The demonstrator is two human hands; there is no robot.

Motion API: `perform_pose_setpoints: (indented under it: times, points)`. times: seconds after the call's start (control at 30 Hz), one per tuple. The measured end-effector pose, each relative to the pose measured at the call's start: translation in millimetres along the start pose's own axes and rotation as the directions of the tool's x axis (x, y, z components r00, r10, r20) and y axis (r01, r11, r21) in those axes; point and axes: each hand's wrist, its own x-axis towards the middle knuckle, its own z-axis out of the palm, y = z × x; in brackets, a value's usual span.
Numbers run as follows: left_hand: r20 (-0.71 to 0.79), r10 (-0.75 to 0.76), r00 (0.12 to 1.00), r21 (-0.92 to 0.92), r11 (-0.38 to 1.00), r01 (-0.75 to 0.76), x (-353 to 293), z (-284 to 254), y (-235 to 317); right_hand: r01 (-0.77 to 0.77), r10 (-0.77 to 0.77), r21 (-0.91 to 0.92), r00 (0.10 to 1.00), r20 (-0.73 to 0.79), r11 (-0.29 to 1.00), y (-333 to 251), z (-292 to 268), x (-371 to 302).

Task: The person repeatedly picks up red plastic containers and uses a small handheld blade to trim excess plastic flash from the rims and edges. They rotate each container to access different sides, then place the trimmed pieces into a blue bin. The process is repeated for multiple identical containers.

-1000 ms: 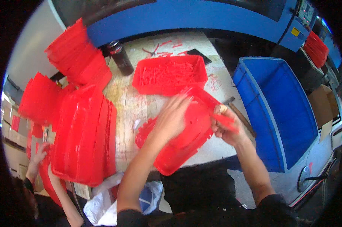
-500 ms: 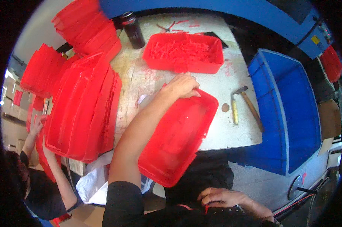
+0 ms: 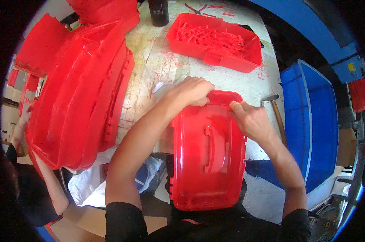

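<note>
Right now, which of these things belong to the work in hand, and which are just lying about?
Likely part of the work:
red plastic piece, held by left hand and right hand;
stacked red pieces;
red bin of strips.

Apparently lying about:
dark bottle;
pliers;
hammer.

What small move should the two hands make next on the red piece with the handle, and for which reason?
Probably the left hand and right hand should gently line up the far edge of the red piece: both are at that end, and a red rim shows just beyond it.
</note>
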Motion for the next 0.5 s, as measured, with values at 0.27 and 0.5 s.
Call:
perform_pose_setpoints:
  times: [0.27, 0.5]
  points:
    - [0.172, 0.009, 0.985, -0.004, 1.0, -0.008, 13.6, -0.3, 0.6, 0.03, -0.032, -0.2, 0.999, -0.005, 0.979, -2.4, 19.7, 33.4]
    - [0.055, -0.042, 0.998, -0.057, 0.997, 0.045, 10.0, 2.3, 7.9, -0.074, 0.063, -0.111, 0.993, -0.097, 0.991, -4.3, 25.2, 29.7]
